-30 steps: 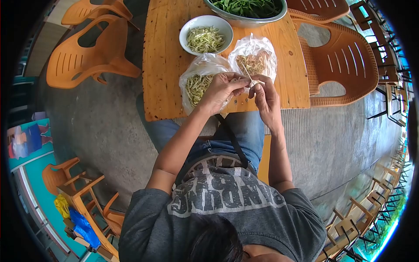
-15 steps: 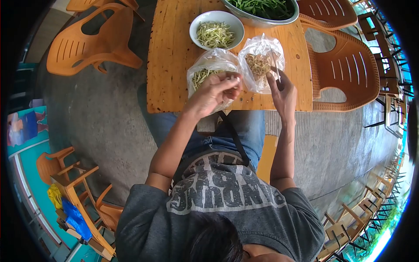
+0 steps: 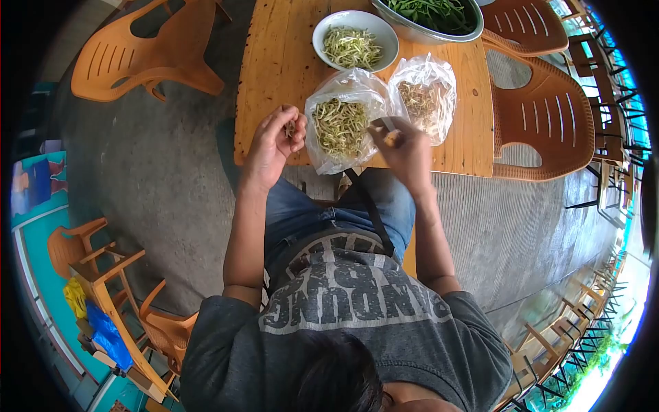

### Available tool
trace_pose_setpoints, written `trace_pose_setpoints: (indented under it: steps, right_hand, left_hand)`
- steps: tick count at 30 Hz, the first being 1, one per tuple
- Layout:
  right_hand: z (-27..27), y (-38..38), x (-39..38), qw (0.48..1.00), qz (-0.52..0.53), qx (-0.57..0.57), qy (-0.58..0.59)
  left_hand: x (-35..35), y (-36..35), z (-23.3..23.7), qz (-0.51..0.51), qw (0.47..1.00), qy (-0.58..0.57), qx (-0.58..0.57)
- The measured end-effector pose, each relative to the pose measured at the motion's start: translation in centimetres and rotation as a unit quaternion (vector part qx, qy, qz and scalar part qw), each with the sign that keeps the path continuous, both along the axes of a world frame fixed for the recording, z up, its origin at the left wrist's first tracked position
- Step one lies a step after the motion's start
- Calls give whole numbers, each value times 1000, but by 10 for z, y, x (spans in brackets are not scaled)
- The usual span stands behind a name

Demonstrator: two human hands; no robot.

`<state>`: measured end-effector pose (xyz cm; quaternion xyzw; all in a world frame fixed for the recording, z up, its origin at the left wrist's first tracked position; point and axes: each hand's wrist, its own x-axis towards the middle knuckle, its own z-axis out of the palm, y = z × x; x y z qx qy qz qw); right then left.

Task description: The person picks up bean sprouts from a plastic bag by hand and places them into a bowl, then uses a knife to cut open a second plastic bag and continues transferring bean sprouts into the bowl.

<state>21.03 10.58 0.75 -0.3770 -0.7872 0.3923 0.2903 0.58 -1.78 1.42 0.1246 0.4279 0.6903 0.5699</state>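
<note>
Bean sprouts (image 3: 340, 130) fill a clear plastic bag (image 3: 328, 163) that lies open at the table's near edge. My left hand (image 3: 271, 147) is just left of this bag, fingers curled around a small brownish bunch that looks like bean sprouts. At the bag's right edge is my right hand (image 3: 410, 154), its thumb and fingertips drawn together over the plastic. Whatever sits between those fingertips is too small to make out. A second clear bag (image 3: 446, 103), holding brownish sprout scraps (image 3: 420, 99), lies behind my right hand. Cleaned pale sprouts (image 3: 351, 48) are in a white bowl (image 3: 320, 42) beyond the first bag.
A metal basin (image 3: 419, 31) of green leaves (image 3: 439, 12) stands at the back right of the wooden table (image 3: 271, 75). Orange plastic chairs flank it, one on the left (image 3: 154, 55) and one on the right (image 3: 549, 113). My legs are under the near edge.
My left hand has moved left, off the sprout bag, uncovering its contents. My right hand has shifted left from the scrap bag to the sprout bag. The camera view has shifted slightly.
</note>
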Motion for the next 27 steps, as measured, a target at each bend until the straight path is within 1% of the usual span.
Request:
trace_pose_setpoints:
  steps: [1,3,6,9,12,18,21,23,25,27]
  right_hand:
    - [-5,-6,-8,999,21,-21,-16]
    - [-8,-16,-22,998,53,-25,-38]
    - [-19,-23,-34,997,68,8,-40]
    - [-22,-23,-41,996,92,-10,-3]
    - [-29,-19,-42,992,126,24,1]
    - [-21,-12,-37,990,137,12,-18]
    - [-1,-10,-29,985,96,-142,-33]
    - [-7,-6,-26,969,70,-227,62]
    - [-7,-1,-21,935,53,-325,136]
    - [-5,2,-15,880,44,-434,186]
  left_hand:
    - [3,0,0,-3,1000,0,-3]
    - [5,-1,0,-7,1000,2,-9]
    - [5,-4,0,-6,1000,-3,-12]
    - [4,-8,-4,16,1000,-10,-14]
    - [5,-9,-4,27,1000,-6,-15]
    - [9,-8,-3,16,1000,-10,-3]
    - [12,-6,-1,14,1000,14,-12]
    - [19,-4,3,6,999,47,-20]
    - [27,-1,2,-10,998,62,-31]
    - [36,2,2,-12,996,80,-42]
